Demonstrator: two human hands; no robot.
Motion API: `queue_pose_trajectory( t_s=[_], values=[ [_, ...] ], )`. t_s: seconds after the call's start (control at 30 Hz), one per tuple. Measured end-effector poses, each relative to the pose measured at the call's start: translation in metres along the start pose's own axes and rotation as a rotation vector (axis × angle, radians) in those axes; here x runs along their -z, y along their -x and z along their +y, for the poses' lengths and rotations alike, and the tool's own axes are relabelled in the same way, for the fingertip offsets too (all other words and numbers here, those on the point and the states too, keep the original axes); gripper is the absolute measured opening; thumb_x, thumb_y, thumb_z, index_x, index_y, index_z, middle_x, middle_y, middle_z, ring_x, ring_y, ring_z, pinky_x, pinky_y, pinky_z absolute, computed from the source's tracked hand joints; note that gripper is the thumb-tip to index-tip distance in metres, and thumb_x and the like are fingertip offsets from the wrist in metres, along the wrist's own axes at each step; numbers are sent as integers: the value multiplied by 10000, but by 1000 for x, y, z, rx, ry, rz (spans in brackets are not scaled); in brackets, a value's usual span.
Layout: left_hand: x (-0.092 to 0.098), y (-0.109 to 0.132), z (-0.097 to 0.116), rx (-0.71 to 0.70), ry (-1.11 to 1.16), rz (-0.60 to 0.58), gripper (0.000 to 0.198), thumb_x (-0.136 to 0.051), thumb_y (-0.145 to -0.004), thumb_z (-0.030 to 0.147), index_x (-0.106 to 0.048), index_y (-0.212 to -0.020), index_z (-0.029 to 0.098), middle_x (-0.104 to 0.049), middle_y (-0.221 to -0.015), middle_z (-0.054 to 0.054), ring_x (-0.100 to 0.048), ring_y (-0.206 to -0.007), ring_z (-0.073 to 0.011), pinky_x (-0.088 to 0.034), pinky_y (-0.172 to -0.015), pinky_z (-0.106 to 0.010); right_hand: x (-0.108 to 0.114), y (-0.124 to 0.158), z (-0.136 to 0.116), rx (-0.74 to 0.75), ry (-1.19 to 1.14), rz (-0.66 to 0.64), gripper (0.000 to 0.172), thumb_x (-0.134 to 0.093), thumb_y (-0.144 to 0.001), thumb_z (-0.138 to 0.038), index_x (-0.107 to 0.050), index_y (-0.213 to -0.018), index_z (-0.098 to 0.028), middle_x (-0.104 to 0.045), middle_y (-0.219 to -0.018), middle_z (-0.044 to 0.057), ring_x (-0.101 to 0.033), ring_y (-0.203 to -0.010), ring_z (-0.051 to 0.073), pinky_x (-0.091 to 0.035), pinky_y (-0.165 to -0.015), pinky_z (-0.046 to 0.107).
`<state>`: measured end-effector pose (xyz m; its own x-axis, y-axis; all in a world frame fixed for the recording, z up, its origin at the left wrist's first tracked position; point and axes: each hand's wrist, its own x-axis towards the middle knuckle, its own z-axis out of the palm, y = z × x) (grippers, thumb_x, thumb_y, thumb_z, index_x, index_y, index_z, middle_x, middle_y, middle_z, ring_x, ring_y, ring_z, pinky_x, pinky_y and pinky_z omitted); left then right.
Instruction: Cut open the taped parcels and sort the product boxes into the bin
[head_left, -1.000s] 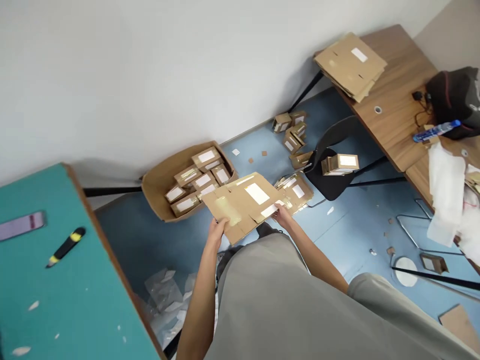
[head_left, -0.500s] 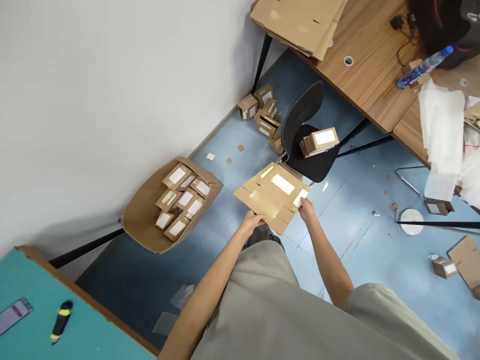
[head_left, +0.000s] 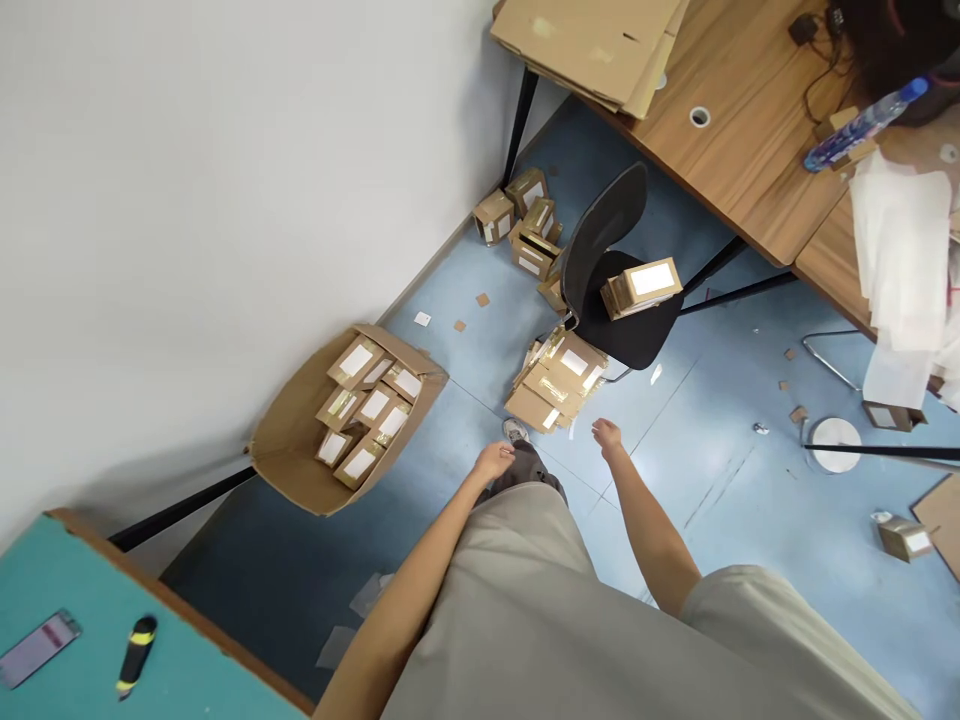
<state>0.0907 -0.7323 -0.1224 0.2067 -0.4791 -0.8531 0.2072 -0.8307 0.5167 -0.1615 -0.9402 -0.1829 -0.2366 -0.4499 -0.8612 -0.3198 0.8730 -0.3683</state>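
Observation:
A stack of flattened cardboard boxes (head_left: 556, 385) with white labels and tape lies on the blue floor, beside the black chair. My left hand (head_left: 495, 461) hangs in the air just short of that stack, fingers loosely bent and holding nothing. To the right, my right hand (head_left: 607, 438) is also free of any object, its fingers loosely parted. Neither hand touches the cardboard. A large carton (head_left: 289, 440) to the left holds several small labelled boxes (head_left: 373, 403).
On the black chair (head_left: 634, 335) sits a labelled small box (head_left: 651, 280). Several more boxes (head_left: 536, 255) lie by the wall. A wooden desk (head_left: 739, 150) bears flat cardboard (head_left: 585, 35) and a bottle (head_left: 862, 128). A utility knife (head_left: 136, 655) and phone (head_left: 39, 648) rest on the teal table (head_left: 195, 670).
Both hands have let go of the flattened labelled box they held. It now appears on the stack on the floor by the chair. The hands stay near the same spots.

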Motion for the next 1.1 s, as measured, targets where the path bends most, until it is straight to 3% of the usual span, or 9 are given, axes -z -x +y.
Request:
queue_pose_trajectory(
  t_s=[0.17,0.3,0.43,0.5,0.83,1.1],
  values=[
    [37,19,-10,66,143,179,436,-718,-622,-41,-790,-998,168,-837,-918,-66,-739,-815,-187,-541,-739,-262,-36,25,18,-22,134,-200,451,-787,-1108,-441,-701,-1481,-203,-715,-1493,123,-752,-1261,291,-677,-1060,517],
    [52,42,-20,60,276,246,507,-715,-621,-38,-806,-1074,169,-865,-1065,-107,-757,-854,-199,-568,-790,-291,-64,42,26,-23,229,-328,393,-782,-1112,-438,-729,-1410,-187,-756,-1403,111,-776,-1182,264,-686,-1016,476],
    [56,58,-28,35,404,285,579,-711,-574,-54,-806,-1100,169,-868,-1131,-125,-767,-895,-212,-609,-882,-331,-86,53,27,16,289,-392,154,-801,-1033,-336,-774,-1060,-187,-845,-1133,108,-817,-984,215,-648,-935,336],
    [56,63,-31,19,465,304,614,-707,-554,-54,-804,-1116,173,-868,-1152,-127,-763,-905,-213,-619,-909,-347,-95,57,25,41,312,-420,117,-805,-974,-315,-749,-973,-212,-855,-1072,99,-821,-955,215,-638,-933,325],
    [51,95,-56,-72,776,416,643,-698,-503,-7,-796,-1107,189,-847,-1168,-119,-739,-951,-233,-593,-824,-332,-143,87,6,173,454,-555,157,-817,-885,-359,-720,-913,-238,-825,-905,36,-789,-847,202,-639,-918,338],
    [67,116,-106,-140,1061,541,671,-724,-486,-1,-809,-1128,177,-839,-1199,-131,-726,-949,-219,-595,-827,-318,-194,134,17,322,611,-726,238,-854,-882,-416,-721,-965,-237,-840,-989,48,-796,-948,206,-620,-965,317]
  ],
)
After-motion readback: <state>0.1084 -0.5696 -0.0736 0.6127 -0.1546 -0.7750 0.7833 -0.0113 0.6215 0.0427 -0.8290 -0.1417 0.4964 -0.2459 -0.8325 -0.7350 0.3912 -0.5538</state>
